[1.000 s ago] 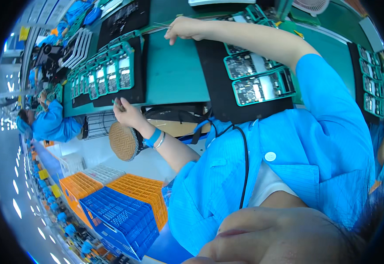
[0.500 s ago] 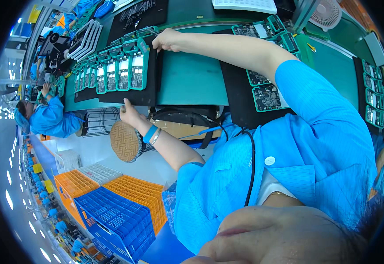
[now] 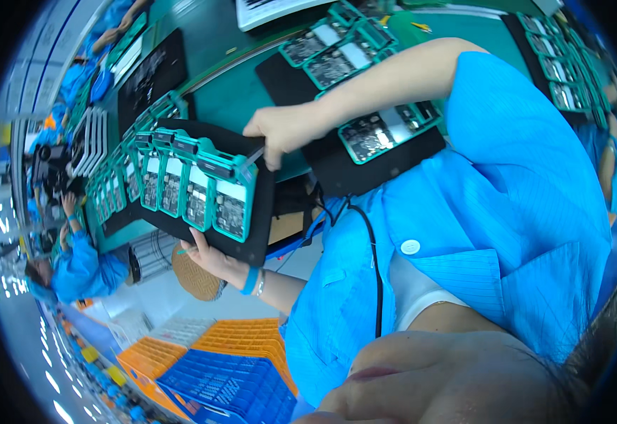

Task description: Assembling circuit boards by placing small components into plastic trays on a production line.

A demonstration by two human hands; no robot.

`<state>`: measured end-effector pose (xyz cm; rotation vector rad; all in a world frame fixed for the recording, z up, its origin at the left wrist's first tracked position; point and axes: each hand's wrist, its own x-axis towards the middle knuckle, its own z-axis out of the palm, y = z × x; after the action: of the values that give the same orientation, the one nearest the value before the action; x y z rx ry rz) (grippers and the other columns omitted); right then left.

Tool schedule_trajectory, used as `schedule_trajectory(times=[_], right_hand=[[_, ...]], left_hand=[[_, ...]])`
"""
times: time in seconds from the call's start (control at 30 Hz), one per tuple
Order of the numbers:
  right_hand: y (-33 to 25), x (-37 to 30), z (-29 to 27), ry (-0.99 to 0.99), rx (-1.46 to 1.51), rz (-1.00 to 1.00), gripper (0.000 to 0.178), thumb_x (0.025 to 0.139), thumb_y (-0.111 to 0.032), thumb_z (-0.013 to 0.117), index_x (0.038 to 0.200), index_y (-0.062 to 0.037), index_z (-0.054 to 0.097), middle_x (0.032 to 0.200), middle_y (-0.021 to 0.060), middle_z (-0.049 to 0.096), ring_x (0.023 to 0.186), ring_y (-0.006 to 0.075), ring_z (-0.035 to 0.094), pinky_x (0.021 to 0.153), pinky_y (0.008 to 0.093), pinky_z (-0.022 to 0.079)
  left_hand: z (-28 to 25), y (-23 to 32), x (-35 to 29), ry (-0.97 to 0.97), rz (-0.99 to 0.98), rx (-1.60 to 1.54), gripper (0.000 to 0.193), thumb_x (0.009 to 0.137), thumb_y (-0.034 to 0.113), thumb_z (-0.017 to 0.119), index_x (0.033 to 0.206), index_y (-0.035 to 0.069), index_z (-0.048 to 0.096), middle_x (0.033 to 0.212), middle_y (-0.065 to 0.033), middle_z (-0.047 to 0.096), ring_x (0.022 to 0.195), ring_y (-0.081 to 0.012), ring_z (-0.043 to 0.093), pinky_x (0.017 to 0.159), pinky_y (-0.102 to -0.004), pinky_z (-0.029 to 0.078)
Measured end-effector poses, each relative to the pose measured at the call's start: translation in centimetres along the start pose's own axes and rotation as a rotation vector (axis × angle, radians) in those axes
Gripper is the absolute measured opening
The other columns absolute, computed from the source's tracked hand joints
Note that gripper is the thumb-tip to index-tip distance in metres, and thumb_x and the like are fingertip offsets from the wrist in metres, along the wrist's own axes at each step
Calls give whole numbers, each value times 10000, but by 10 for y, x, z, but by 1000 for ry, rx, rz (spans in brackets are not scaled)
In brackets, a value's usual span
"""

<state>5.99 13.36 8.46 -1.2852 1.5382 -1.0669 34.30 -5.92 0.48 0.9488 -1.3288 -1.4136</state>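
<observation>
A black flat board [image 3: 257, 244] is lifted and tilted in front of me, carrying a row of circuit boards in green frames [image 3: 232, 212]. My left hand [image 3: 213, 258] grips its lower edge, the fingertips reaching over the rim beside a frame. At its upper right corner, my right hand [image 3: 287, 134] is closed with fingers curled down over the edge. A slim grey piece shows by the right fingertips; I cannot make out what it is.
More framed circuit boards lie on another black mat [image 3: 421, 145] to the right. A dark board [image 3: 149, 81] with small items lies far left. Below are a woven stool [image 3: 195, 275] and blue and orange crates [image 3: 230, 381]. A co-worker [image 3: 89, 261] sits at the left.
The black board with its framed circuit boards has come off the table toward me and tilted. Both hands moved with it, the right one downward. The whole view has also shifted.
</observation>
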Motion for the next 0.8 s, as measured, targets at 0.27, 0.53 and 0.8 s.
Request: schedule_trajectory(times=[0.27,0.53,0.8], right_hand=[[9,-182,-6,273,-367,23,387,770,-217,826,907,41,570,789,205,654,788,383,675,694,440,498],[17,-273,-10,393,-408,247,463,794,-379,758,1016,12,645,923,236,700,854,413,692,726,504,539],[-1,-233,-111,299,-431,200,346,972,-334,687,825,-22,714,665,69,630,621,120,619,571,336,498]], left_hand=[[108,11,-46,-388,-24,-126,249,1006,71,650,1225,-17,571,1108,-87,697,947,-130,646,846,-291,518],[188,-28,-74,-727,-68,-62,313,990,78,678,1256,-51,573,1134,-81,680,971,-118,622,864,-272,485],[184,-30,-58,-607,366,909,590,950,339,724,1285,-127,587,1145,-268,636,1055,-375,653,885,-446,514]])
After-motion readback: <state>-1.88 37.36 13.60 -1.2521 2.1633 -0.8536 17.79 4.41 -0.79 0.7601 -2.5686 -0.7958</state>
